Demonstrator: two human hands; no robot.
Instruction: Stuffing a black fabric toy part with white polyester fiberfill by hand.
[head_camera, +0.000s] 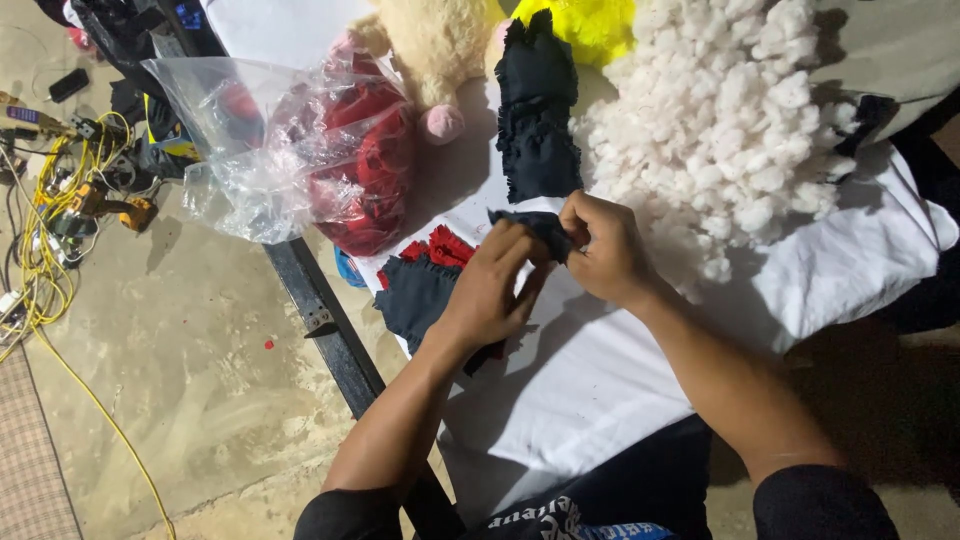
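Off the left edge of the white cloth-covered table (600, 400), yellow cables (40, 240) trail over the concrete floor (180, 350). At the table's far left corner a clear plastic bag (250, 140) holds red fabric pieces (365, 170). Near the left edge lies a small heap of dark blue and red cut pieces (425, 280), and the left hand (490, 290) rests over it, its fingertips pressed together on the near end of a small dark blue fabric piece (535, 228). That piece sits mid-table, lifted slightly off the cloth between both hands; its long axis seems to run left to right, though most of it is hidden. It looks light, limp and fuzzy-edged, likely to fold or slip, so it is best pinched at its edges. A stack of similar dark pieces (538, 110) stands behind, running toward the far edge. The right hand (600, 245) pinches the piece's other end with curled fingers. A mound of white stuffing (730, 120) fills the far right corner.
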